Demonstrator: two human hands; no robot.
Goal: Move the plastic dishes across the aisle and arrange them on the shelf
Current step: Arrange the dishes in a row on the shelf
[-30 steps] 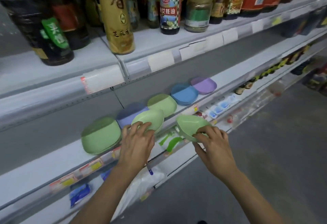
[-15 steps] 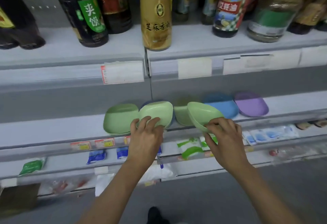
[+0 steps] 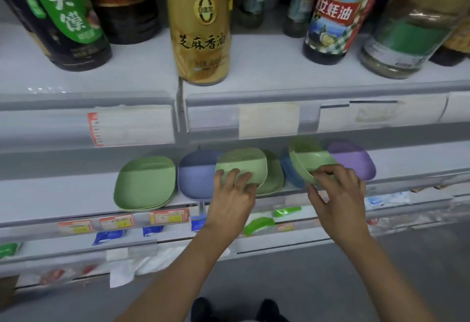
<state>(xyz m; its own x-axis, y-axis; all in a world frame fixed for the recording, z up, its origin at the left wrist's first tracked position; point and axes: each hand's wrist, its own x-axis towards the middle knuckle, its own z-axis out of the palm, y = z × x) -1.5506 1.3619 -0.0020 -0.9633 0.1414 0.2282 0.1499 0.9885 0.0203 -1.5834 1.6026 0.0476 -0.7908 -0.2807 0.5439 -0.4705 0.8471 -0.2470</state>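
Observation:
A row of plastic dishes lies on the grey middle shelf (image 3: 63, 194): a green stack (image 3: 145, 184), a blue-violet dish (image 3: 197, 178), a green plate (image 3: 274, 182), a blue dish (image 3: 288, 171) and a purple dish (image 3: 353, 160). My left hand (image 3: 232, 194) grips a green bowl (image 3: 244, 166) by its near rim, tilted over the blue-violet dish and green plate. My right hand (image 3: 335, 189) grips a second green bowl (image 3: 309, 161) by its near rim, tilted over the blue and purple dishes.
The shelf above carries sauce and oil bottles, among them a tall gold bottle (image 3: 201, 26) and a glass jar (image 3: 409, 29) close overhead. A lower shelf (image 3: 152, 243) holds small packets. Grey floor and my shoes (image 3: 203, 309) lie below.
Both hands have carried their green bowls further in over the shelf, the right bowl shifting rightward above the blue and purple dishes. The camera has turned to face the shelf squarely and come closer.

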